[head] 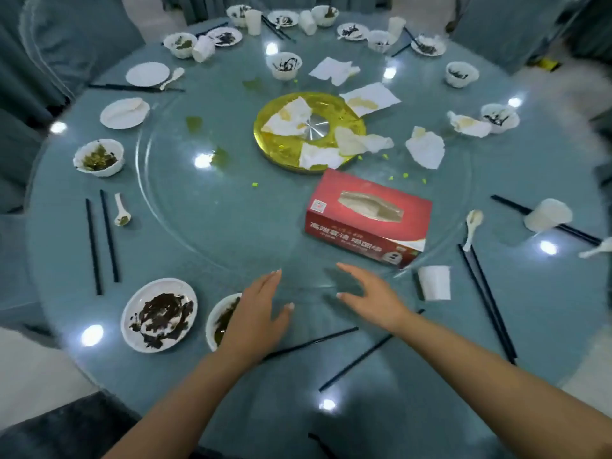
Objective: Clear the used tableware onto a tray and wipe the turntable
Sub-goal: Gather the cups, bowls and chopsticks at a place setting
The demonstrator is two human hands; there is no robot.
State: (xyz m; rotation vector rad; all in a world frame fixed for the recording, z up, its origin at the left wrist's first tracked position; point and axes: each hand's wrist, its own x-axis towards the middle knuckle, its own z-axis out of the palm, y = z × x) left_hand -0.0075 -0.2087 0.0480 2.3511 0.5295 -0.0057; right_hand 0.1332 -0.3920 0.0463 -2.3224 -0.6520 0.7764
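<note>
A clear glass turntable (pixel 205 226) lies on a round blue table, with a gold hub (pixel 275 140) at its middle. Crumpled used tissues (pixel 425 151) and green scraps lie across it. A red tissue box (pixel 367 220) sits on its near right part. Dirty white bowls (pixel 99 157), a soiled plate (pixel 159 314), spoons (pixel 122 210), paper cups (pixel 434 281) and black chopsticks (pixel 101 238) ring the table edge. My left hand (pixel 258 313) and my right hand (pixel 367 294) hover with fingers straight over the turntable's near rim, holding nothing. My left hand partly hides a dirty bowl (pixel 220 319).
Chairs with blue-grey covers (pixel 76 38) stand around the table on the far and left sides. Ceiling lights glare off the glass. Loose black chopsticks (pixel 311 342) lie crossed near the front edge. No tray is in view.
</note>
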